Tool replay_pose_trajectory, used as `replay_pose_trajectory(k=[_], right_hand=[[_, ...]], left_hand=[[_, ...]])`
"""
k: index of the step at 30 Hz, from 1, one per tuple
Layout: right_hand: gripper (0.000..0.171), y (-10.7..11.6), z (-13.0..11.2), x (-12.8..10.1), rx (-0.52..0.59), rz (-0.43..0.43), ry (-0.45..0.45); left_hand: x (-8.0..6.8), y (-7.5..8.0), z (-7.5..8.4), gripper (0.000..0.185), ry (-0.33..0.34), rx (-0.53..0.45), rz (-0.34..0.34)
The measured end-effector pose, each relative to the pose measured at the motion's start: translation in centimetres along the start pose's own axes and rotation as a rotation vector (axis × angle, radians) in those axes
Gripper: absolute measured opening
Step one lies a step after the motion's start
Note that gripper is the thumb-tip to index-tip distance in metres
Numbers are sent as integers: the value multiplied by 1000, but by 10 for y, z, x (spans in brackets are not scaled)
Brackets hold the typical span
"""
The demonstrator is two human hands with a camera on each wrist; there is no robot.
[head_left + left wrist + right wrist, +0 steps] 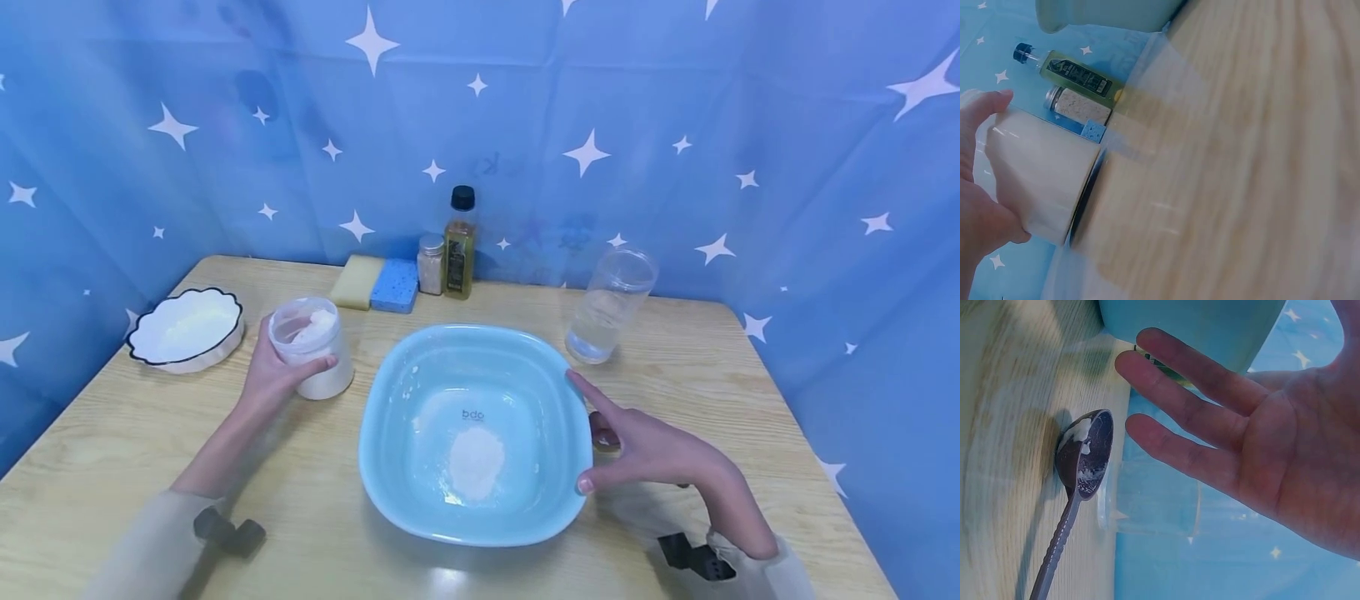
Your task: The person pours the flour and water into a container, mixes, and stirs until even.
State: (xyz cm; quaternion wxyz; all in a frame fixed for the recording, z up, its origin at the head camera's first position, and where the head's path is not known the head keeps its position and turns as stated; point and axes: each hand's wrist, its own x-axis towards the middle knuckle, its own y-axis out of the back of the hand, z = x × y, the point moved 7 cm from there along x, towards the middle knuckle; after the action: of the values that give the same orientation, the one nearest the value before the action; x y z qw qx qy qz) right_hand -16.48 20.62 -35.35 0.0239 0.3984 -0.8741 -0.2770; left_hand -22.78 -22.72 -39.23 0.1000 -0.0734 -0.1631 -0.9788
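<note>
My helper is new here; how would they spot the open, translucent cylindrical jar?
On the pale wooden table, find the light blue, squarish basin. Left of it, the left hand grips the translucent jar, taller than the white, wavy-rimmed dish farther left.

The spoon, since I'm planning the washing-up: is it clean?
No, the dark spoon has white residue on its head.
</note>
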Motion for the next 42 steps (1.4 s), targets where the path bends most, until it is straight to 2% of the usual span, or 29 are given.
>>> replay_pose_trajectory(k=[6,15,19,21,23,27,34,37,39,42], right_hand=[[113,0,-2,2,25,-9,0],[112,-1,1,2,55,-1,-3],[112,-2,3,2,66,-6,9],[112,-2,2,3,67,-9,12],[112,-2,2,5,65,-10,9],[113,-1,1,5,55,-5,5],[112,-1,-1,5,67,-14,22],[112,-1,-1,4,72,-11,20],[111,-1,-1,4,74,-12,20],[111,-2,-1,4,74,-12,23]], left_hand=[[4,1,-3,92,3,-2,-12],[6,2,-6,97,-10,5,-107],[5,4,-4,96,0,26,-130],[4,7,1,92,-13,-1,-121],[3,12,9,83,-55,-66,-98],[-2,20,32,66,-185,-209,-52],[-11,36,68,55,-358,-389,84],[-18,37,84,53,-460,-412,151],[-27,34,96,55,-567,-411,181],[-46,22,114,64,-734,-353,170]])
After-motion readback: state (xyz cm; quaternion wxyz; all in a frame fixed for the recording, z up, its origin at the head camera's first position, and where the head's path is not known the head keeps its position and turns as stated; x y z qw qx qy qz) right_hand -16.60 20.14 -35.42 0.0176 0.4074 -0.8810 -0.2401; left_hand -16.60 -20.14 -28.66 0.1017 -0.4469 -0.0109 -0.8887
